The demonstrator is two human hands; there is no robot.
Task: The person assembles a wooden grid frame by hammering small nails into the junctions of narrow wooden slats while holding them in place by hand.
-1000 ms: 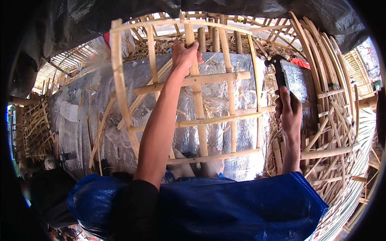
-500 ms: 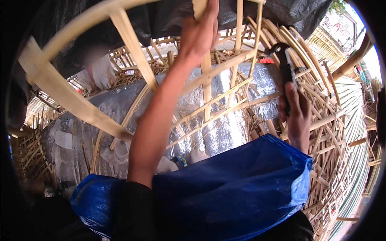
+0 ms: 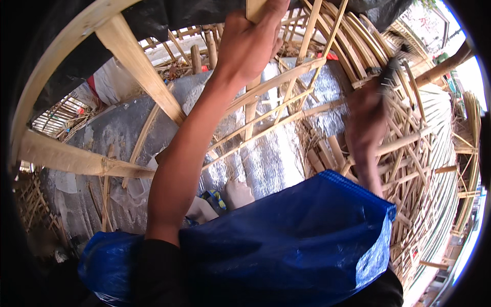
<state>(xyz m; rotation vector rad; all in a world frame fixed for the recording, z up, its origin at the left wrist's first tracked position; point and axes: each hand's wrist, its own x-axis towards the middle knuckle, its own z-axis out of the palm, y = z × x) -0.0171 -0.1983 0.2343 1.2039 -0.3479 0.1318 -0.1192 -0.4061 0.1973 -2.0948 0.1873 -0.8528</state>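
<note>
Left hand (image 3: pixel 244 48) is wrapping fingers round upright slat of bamboo frame (image 3: pixel 140 69), near top of view. Frame is slanting above silver sheet (image 3: pixel 271 159), looking pale tan, open-latticed; outer strip is bowing in smooth arc, flat crosspieces are running straight. Silver sheet is lying crinkled, gleaming in streaks. Blue cover (image 3: pixel 286 230) is spreading below, glossy, plastic-looking, creased, with ribbed edge. Right hand (image 3: pixel 367 115), blurred, is clasping dark tool (image 3: pixel 393 70), finer shape smearing beyond reading.
</note>
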